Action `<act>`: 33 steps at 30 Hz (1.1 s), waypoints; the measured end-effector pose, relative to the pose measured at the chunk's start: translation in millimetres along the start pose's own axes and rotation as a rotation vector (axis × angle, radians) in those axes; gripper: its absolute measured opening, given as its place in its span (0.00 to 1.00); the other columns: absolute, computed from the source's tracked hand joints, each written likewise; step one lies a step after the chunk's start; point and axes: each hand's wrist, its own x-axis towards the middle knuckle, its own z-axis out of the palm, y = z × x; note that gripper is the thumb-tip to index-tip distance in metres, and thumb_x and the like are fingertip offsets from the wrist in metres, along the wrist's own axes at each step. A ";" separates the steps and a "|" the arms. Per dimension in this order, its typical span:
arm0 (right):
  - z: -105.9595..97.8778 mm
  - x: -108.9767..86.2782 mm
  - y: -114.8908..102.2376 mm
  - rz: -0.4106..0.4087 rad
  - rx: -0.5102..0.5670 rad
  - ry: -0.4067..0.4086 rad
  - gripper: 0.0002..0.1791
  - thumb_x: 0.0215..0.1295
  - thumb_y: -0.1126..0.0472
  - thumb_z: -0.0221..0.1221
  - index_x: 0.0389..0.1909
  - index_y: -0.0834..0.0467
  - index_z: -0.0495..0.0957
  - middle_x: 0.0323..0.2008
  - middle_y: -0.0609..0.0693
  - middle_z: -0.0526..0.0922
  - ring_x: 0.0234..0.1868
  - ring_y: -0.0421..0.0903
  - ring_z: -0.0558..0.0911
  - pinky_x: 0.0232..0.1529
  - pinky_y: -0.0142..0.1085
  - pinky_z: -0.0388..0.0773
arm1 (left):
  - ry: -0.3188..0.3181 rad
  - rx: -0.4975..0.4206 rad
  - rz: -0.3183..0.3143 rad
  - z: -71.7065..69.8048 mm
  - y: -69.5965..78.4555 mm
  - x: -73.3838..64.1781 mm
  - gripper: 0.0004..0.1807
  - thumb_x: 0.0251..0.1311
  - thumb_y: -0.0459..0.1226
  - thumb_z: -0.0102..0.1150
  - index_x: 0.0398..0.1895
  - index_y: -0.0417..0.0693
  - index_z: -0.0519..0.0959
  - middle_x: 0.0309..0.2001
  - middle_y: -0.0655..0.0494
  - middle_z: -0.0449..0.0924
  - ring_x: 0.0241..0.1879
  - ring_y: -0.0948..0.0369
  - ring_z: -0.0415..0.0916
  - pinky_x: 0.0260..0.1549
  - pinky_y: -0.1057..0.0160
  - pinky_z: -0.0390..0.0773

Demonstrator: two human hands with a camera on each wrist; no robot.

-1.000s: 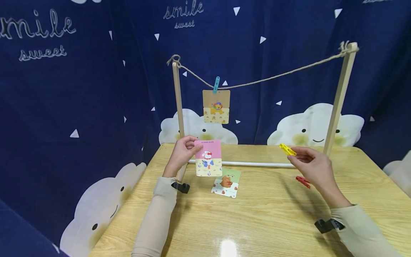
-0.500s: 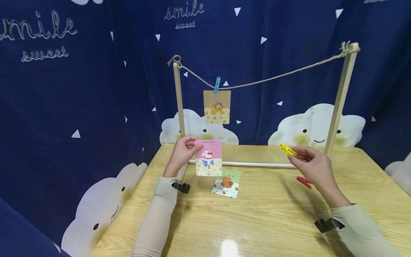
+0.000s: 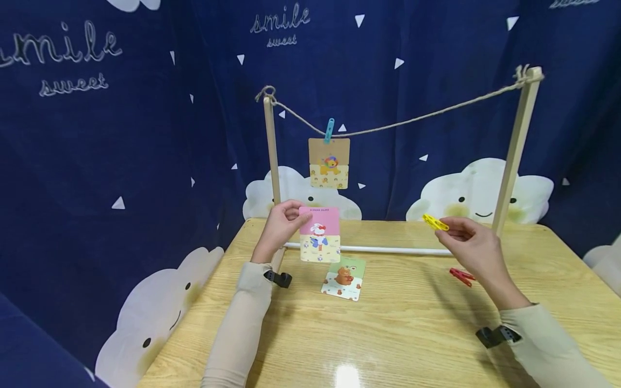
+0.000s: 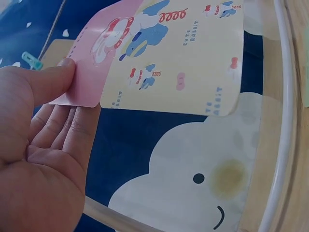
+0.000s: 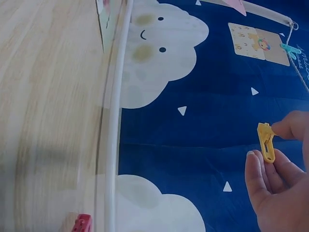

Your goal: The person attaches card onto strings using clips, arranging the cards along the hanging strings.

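Note:
My left hand (image 3: pixel 282 226) pinches a pink and yellow rabbit card (image 3: pixel 320 242) at its upper left edge, thumb in front and fingers behind. The card is held upright above the table. Over on the right, my right hand (image 3: pixel 473 253) pinches a yellow clothespin (image 3: pixel 435 222) between thumb and fingers. A lion card (image 3: pixel 329 173) hangs from a twine line (image 3: pixel 417 115) by a blue clothespin (image 3: pixel 329 130). On the table below the rabbit card lies a green and white bear card (image 3: pixel 344 279). A red clothespin (image 3: pixel 462 277) lies beside my right hand.
Two wooden posts, a left post (image 3: pixel 271 145) and a right post (image 3: pixel 518 151), carry the twine. A white rod (image 3: pixel 388 249) runs low between them. Behind the wooden table (image 3: pixel 310 334) hangs a dark blue curtain (image 3: pixel 204 134) with clouds.
My left hand has raised the rabbit card slightly and shifted it a little to the right. The right hand stays nearly still with the yellow clothespin. The view has tilted slightly.

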 end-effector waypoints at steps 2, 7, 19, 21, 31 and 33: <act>-1.4 1.4 -2.4 -0.005 -0.005 0.006 0.24 0.65 0.48 0.71 0.57 0.57 0.84 0.38 0.39 0.87 0.35 0.27 0.83 0.33 0.22 0.80 | -0.009 -0.010 0.013 1.4 0.9 2.5 0.15 0.65 0.39 0.71 0.49 0.40 0.83 0.40 0.45 0.89 0.39 0.56 0.88 0.41 0.64 0.84; -4.0 4.3 -8.4 -0.009 -0.001 0.021 0.24 0.65 0.47 0.71 0.57 0.55 0.84 0.39 0.41 0.87 0.35 0.28 0.83 0.34 0.21 0.79 | -0.005 -0.014 0.022 4.8 4.3 6.2 0.15 0.65 0.41 0.71 0.48 0.40 0.83 0.40 0.46 0.89 0.38 0.57 0.88 0.41 0.63 0.85; -9.1 13.9 -22.0 -0.059 0.008 0.049 0.20 0.64 0.51 0.71 0.55 0.53 0.85 0.36 0.35 0.86 0.34 0.27 0.83 0.34 0.19 0.78 | 0.043 0.006 0.050 12.8 12.5 12.5 0.15 0.64 0.45 0.72 0.44 0.44 0.85 0.38 0.50 0.89 0.39 0.58 0.87 0.42 0.63 0.83; -10.3 16.0 -26.0 -0.065 0.005 0.046 0.21 0.64 0.51 0.71 0.56 0.53 0.85 0.36 0.36 0.86 0.34 0.27 0.83 0.34 0.20 0.78 | 0.055 0.008 0.053 14.2 14.6 13.6 0.15 0.63 0.46 0.73 0.43 0.45 0.85 0.37 0.50 0.89 0.39 0.57 0.87 0.42 0.63 0.83; -16.3 28.4 -43.9 -0.084 0.002 0.035 0.21 0.63 0.51 0.72 0.55 0.53 0.86 0.35 0.36 0.86 0.34 0.30 0.83 0.32 0.21 0.78 | 0.078 0.022 0.065 22.4 23.3 20.7 0.14 0.63 0.45 0.73 0.42 0.45 0.86 0.37 0.50 0.89 0.39 0.57 0.87 0.43 0.61 0.84; -17.0 31.2 -47.1 -0.089 -0.001 0.031 0.21 0.64 0.51 0.72 0.55 0.53 0.86 0.36 0.38 0.86 0.34 0.30 0.83 0.33 0.21 0.78 | 0.082 0.026 0.066 23.5 24.8 21.6 0.14 0.63 0.45 0.73 0.42 0.45 0.86 0.37 0.51 0.89 0.39 0.58 0.87 0.44 0.60 0.84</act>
